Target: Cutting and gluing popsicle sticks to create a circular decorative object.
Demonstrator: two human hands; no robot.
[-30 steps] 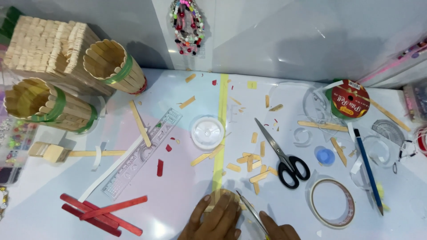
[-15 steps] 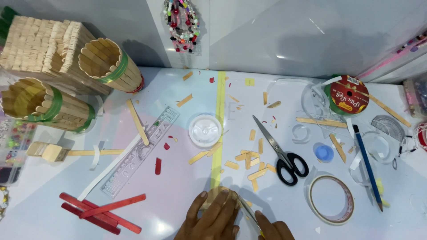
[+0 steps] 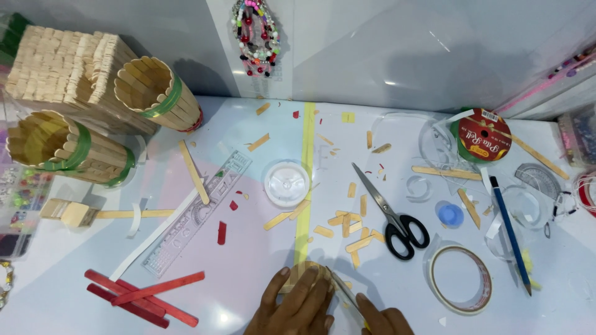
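My left hand [image 3: 297, 304] presses flat on a small piece of wooden craft sticks [image 3: 308, 269] at the table's near edge, covering most of it. My right hand [image 3: 380, 320] grips a thin blade-like tool [image 3: 341, 291] whose tip rests against the wood by my left fingers. Cut stick pieces [image 3: 347, 226] lie scattered just beyond. Black-handled scissors [image 3: 388, 214] lie to the right of them.
Two stick-built cylinders [image 3: 158, 93] [image 3: 59, 149] and a stick block [image 3: 59, 68] stand far left. A clear ruler [image 3: 195, 211], red sticks [image 3: 143, 294], a white spool [image 3: 286, 182], a tape ring [image 3: 460, 278], a blue pen [image 3: 509, 229] and a ribbon roll [image 3: 478, 134] lie around.
The view has shifted slightly. Both hands stay at the near edge on the wood piece, with the tool moved only a little.
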